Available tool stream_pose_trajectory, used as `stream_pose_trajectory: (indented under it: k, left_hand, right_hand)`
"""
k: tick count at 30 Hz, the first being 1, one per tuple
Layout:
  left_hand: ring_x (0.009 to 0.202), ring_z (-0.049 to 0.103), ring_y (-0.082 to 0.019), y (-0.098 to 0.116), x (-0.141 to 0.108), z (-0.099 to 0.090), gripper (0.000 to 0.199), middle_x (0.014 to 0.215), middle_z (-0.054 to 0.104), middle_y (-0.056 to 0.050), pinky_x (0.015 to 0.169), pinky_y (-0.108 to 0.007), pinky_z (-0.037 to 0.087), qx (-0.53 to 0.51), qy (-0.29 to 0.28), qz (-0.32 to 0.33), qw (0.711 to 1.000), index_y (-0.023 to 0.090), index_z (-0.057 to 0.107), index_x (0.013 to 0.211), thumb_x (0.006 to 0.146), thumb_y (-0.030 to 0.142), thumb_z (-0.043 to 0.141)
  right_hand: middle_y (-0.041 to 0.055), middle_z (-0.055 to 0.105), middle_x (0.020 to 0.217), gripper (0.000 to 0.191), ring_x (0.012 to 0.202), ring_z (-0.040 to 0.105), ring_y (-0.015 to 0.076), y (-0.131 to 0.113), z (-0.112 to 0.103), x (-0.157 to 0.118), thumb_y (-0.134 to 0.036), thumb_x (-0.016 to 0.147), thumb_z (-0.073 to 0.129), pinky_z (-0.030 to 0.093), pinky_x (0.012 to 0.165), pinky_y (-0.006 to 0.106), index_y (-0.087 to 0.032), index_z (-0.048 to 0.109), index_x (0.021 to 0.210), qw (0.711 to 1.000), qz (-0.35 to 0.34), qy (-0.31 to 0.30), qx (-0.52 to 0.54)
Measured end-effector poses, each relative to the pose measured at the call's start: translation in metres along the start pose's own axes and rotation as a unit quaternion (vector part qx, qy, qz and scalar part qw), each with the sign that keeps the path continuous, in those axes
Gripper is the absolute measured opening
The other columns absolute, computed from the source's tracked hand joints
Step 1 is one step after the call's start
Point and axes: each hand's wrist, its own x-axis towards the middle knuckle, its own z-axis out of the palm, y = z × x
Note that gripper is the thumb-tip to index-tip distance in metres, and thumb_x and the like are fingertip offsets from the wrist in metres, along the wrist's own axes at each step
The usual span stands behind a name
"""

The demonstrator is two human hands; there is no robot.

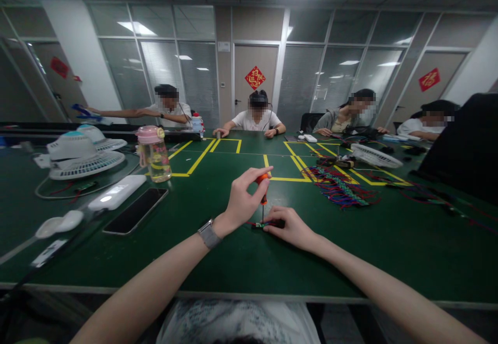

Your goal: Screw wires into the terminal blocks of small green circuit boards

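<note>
My left hand (245,196) is closed around the orange and black handle of a screwdriver (264,197), which stands nearly upright. Its thin shaft points down at a small green circuit board (258,225) on the green table; whether the tip sits in a screw is too small to tell. With fingertips pinched at the board's right end, my right hand (290,225) holds the circuit board against the table. A red wire leaves the board on the left, and darker wires run under my right fingers.
Right of my hands lies a row of circuit boards with red and blue wires (342,186). A phone (136,210), a pink-lidded bottle (154,154) and white fan parts (83,154) are on the left. Yellow tape (202,156) marks the table (218,276). Several people sit opposite.
</note>
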Motion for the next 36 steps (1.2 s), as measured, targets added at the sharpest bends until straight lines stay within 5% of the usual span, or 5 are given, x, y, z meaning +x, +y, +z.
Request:
stream_pose_trajectory:
  k: [4,11,17,25,36]
  left_hand:
    - [0.076,0.055,-0.013,0.0046,0.0009,-0.0023,0.014,0.079,0.055,-0.002,0.071,-0.027,0.046,0.043,0.035,0.041,0.998,0.020,0.070,0.094,0.085,0.026,0.061]
    - [0.092,0.061,-0.015,0.0052,-0.0017,-0.0004,0.033,0.108,0.062,-0.007,0.083,-0.030,0.049,-0.046,-0.016,0.010,0.999,0.021,0.060,0.120,0.095,0.023,0.040]
    - [0.080,0.057,-0.013,0.0038,-0.0012,0.0018,0.020,0.088,0.060,-0.003,0.075,-0.027,0.048,0.031,0.052,0.019,0.998,0.021,0.069,0.103,0.085,0.027,0.061]
    - [0.095,0.061,-0.016,-0.0006,0.0004,0.0013,0.037,0.115,0.061,-0.009,0.087,-0.033,0.049,-0.084,-0.041,-0.038,0.995,0.023,0.053,0.130,0.096,0.025,0.039]
    - [0.095,0.057,-0.016,0.0034,0.0004,-0.0006,0.031,0.104,0.057,-0.006,0.086,-0.030,0.047,-0.025,-0.012,-0.019,0.999,0.023,0.064,0.117,0.094,0.025,0.044]
  right_hand:
    - [0.0033,0.063,0.077,0.012,0.066,0.056,0.0128,-0.0012,-0.0004,0.0000,-0.019,0.078,0.067,0.044,0.061,0.024,-0.017,0.075,0.087,1.000,0.000,0.002,-0.004]
    - [0.0037,0.064,0.079,0.012,0.068,0.058,0.0137,-0.0018,-0.0007,0.0002,-0.018,0.078,0.067,0.045,0.063,0.025,-0.017,0.075,0.087,1.000,-0.001,0.001,-0.003]
    - [0.0037,0.064,0.079,0.012,0.067,0.058,0.0136,-0.0009,-0.0002,0.0003,-0.018,0.077,0.068,0.045,0.062,0.025,-0.017,0.075,0.087,1.000,0.004,0.001,-0.001]
    - [0.0038,0.063,0.080,0.012,0.070,0.058,0.0140,0.0001,-0.0006,-0.0002,-0.018,0.078,0.067,0.046,0.065,0.025,-0.017,0.074,0.087,1.000,-0.004,-0.002,0.006]
    - [0.0038,0.063,0.079,0.012,0.069,0.058,0.0143,-0.0018,-0.0010,-0.0003,-0.016,0.077,0.068,0.045,0.064,0.025,-0.017,0.075,0.087,1.000,0.003,-0.003,-0.001]
